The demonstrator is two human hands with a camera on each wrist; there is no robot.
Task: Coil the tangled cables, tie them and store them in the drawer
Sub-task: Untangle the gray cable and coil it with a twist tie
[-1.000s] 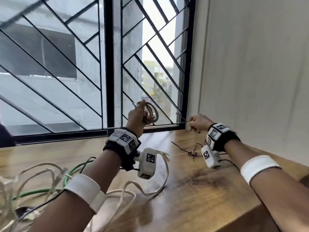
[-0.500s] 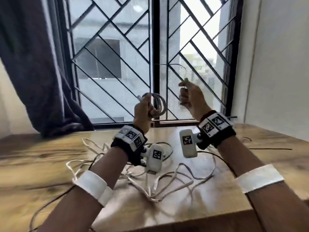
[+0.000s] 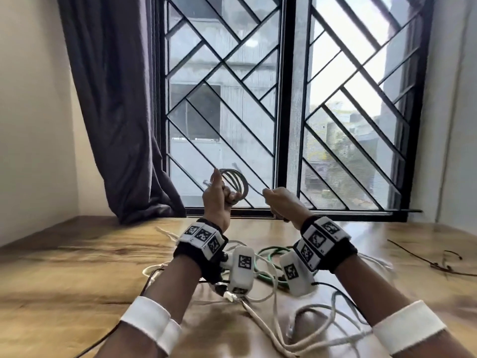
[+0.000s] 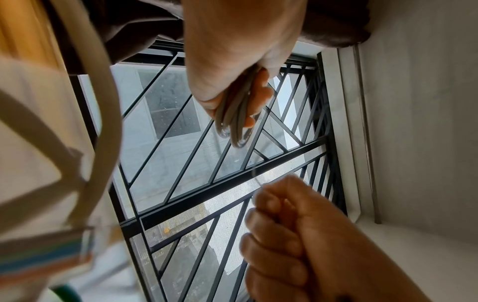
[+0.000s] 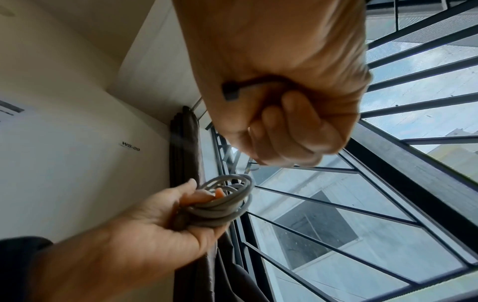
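Cables (image 3: 260,301) lie tangled on the near part of the wooden table (image 3: 77,267), cream and white loops with a green cable (image 3: 271,276) among them, spread under and between the two raised forearms. At the far left a dark curtain (image 3: 116,112) hangs beside the barred window (image 3: 284,99), its hem bunched on the tabletop. Left of centre, the left hand (image 3: 218,200) is lifted in front of the window, fingers curled round a grey coiled cable (image 3: 236,183); the coil stands out to the right of the thumb, several turns packed together. In the right wrist view the coil's turns cross the palm with the fingertips (image 5: 220,194) poking through. Just right of the coil, the right hand (image 3: 280,200) is closed in a fist, well clear of the table. In the right wrist view a thin black tie (image 5: 243,85) runs out of that fist, its small square head lying against the heel of the hand. A thin strand bridges the gap between fist and coil. Far right on the table lie several loose black ties (image 3: 438,264), well apart from the cable heap.
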